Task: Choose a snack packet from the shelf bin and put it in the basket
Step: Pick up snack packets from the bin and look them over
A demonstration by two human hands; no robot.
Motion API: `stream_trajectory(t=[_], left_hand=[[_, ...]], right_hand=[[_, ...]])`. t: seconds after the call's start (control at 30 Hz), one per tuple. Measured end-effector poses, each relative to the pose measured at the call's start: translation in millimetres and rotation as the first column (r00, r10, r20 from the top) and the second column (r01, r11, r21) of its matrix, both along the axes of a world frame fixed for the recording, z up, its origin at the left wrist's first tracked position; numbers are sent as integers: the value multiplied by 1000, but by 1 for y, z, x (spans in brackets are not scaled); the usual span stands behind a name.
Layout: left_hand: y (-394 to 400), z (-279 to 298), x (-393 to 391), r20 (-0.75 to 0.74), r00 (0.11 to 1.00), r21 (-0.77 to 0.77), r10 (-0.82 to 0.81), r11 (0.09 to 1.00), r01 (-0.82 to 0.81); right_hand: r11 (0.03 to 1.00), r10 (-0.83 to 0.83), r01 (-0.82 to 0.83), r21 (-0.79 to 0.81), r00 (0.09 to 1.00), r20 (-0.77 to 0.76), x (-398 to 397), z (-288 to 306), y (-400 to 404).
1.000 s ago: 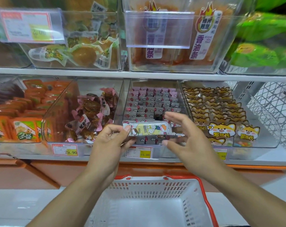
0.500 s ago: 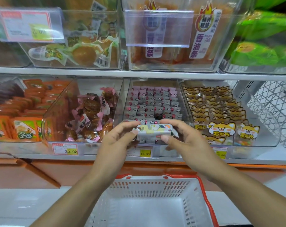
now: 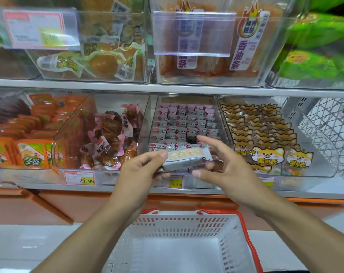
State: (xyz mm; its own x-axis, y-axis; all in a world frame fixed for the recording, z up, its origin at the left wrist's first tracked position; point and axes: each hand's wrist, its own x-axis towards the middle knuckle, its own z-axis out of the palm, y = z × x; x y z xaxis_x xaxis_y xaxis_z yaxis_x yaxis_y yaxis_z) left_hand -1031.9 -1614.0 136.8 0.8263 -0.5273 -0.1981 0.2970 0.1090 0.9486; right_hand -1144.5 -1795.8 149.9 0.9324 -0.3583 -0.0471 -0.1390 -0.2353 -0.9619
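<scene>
While left hand pinches it, snack packet spans rightward.

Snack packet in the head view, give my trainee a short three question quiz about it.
1. True or false: the snack packet already lies in the basket.
2. Which hand grips the packet: A left hand, B right hand, C neither?
3. Fill in: the yellow price tag directly below the packet reads ____.

Key: 1 false, it is held above the basket, before the middle bin. 2 A; the right-hand fingers are spread beside it. 3 15.80.
</scene>
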Motion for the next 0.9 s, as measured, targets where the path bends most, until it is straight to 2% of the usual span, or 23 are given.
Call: stream_trajectory(t=[0.1, 0.17, 0.3, 0.43, 0.57, 0.67, 0.7, 0.83, 0.9], left_hand=[[0, 2, -1, -104, 993, -10, -47, 999, 46], [1, 1, -2, -96, 994, 22, -48, 998, 50], [2, 0, -2, 17, 998, 15, -61, 998, 61], [2, -2, -2, 163, 982, 39, -92, 996, 86], [3, -3, -4, 154, 982, 51, -109, 993, 102], [4, -4, -2, 121, 989, 68, -89, 994, 81], [3, -4, -2, 101, 992, 67, -78, 995, 71], [2, -5, 0, 43, 997, 64, -70, 996, 67], [2, -5, -1, 42, 996, 56, -78, 996, 75]], right_hand=[[993, 6, 5, -119, 996, 89, 1, 1, 3], [992, -17, 29, -124, 995, 97, 1, 1, 4], [997, -55, 51, 49, 996, 75, 3, -2, 6], [958, -147, 139, 250, 989, 11, 8, -4, 6], [931, -141, 153, 333, 988, -59, 8, -6, 4], [921, -119, 128, 369, 992, -48, 7, -6, 3], [928, -110, 114, 355, 993, -31, 7, -6, 1], [993, -67, 63, 99, 997, 34, 4, -3, 1], [993, -66, 58, 105, 995, 75, 4, -3, 3]])
